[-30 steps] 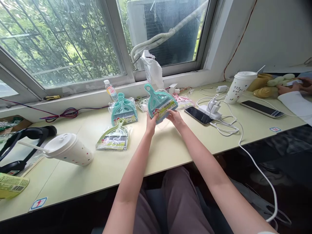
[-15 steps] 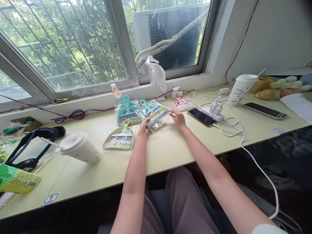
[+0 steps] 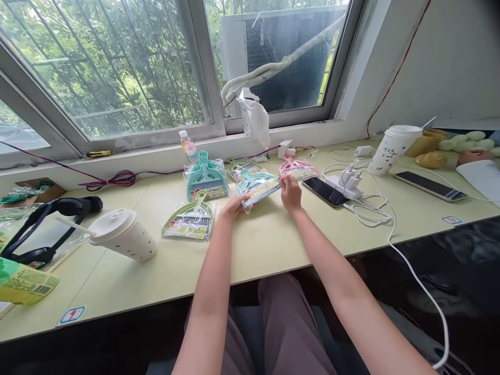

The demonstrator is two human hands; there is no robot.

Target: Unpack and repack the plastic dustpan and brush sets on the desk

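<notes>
Between my hands is a teal dustpan and brush set [image 3: 258,188] in clear plastic wrap, tilted above the table. My left hand [image 3: 234,204] grips its near left corner, thumb on top. My right hand [image 3: 291,192] is closed on its right edge with the fingers pinched. Left of it lie a second teal dustpan set [image 3: 207,179] and an olive-green set [image 3: 191,220], both wrapped. Behind the held set another green set [image 3: 240,167] shows in part. A pink set [image 3: 296,166] lies just beyond my right hand.
A lidded paper cup [image 3: 123,237] stands at left near a black headset [image 3: 50,229]. To the right are a phone [image 3: 324,190], a power strip [image 3: 344,185] with white cables, another cup [image 3: 392,151] and a second phone [image 3: 429,186]. Another person's hand [image 3: 474,156] rests at far right.
My right hand has moved in and closed on the right edge of the held set. The set has been lowered and turned flatter, uncovering the green set behind it. The view has shifted slightly.
</notes>
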